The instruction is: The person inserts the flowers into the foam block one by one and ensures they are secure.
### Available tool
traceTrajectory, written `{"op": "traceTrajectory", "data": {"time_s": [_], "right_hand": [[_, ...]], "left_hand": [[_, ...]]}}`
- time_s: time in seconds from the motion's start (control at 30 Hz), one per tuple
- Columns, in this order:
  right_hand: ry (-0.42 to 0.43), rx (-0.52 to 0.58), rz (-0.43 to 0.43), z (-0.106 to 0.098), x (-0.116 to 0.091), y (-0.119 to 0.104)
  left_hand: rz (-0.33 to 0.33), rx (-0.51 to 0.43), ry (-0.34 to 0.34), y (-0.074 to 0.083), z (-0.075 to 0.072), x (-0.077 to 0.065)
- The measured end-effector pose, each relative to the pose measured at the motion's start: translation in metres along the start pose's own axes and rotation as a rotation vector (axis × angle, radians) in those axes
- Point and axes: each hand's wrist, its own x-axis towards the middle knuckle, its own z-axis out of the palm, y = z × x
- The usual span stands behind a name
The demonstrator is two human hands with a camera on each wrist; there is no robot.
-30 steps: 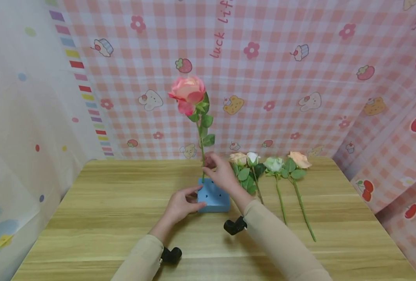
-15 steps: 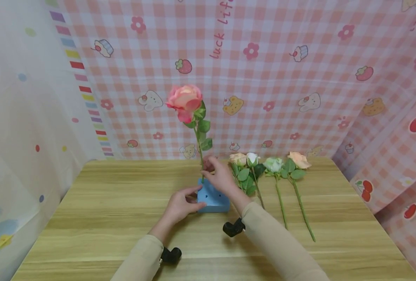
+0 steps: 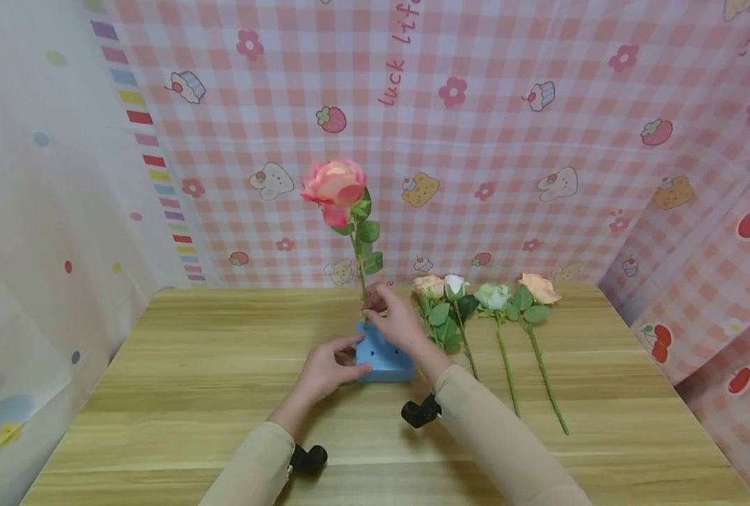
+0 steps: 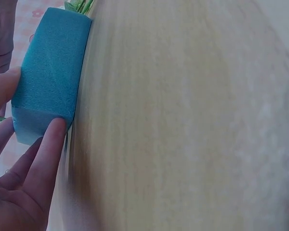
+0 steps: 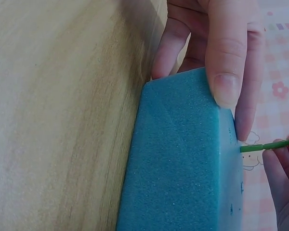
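A blue foam block (image 3: 392, 367) with several small holes in its top sits mid-table. My left hand (image 3: 322, 369) grips its left side, thumb at the front and fingers toward the back; the left wrist view shows fingertips against the foam (image 4: 53, 62). A pink rose (image 3: 335, 184) stands nearly upright, its stem entering the block's back left part. My right hand (image 3: 401, 318) pinches that stem low, just above the foam. In the right wrist view the green stem (image 5: 264, 146) runs from the block's top face to the right fingertips.
To the right on the wooden table (image 3: 223, 393) lie a peach rose (image 3: 540, 288), a pale green rose (image 3: 493, 296), a white rose (image 3: 455, 286) and a cream-peach rose (image 3: 429, 286). A checked pink cloth (image 3: 507, 154) hangs behind the table.
The pink rose has moved down, its stem deeper in the blue foam block, and its head shifted slightly left. My right hand lowered a little with it; my left hand stayed on the block.
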Motion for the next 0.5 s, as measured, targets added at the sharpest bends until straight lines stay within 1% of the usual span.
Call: {"op": "traceTrajectory", "data": {"time_s": [0.27, 0.5], "right_hand": [[-0.004, 0.014, -0.025, 0.0008, -0.0008, 0.0020], [-0.005, 0.007, -0.011, 0.0028, -0.0015, 0.0029]], "left_hand": [[0.013, -0.001, 0.001, -0.0007, -0.0003, 0.0007], [0.014, 0.001, -0.002, -0.0013, -0.0002, 0.0005]]}}
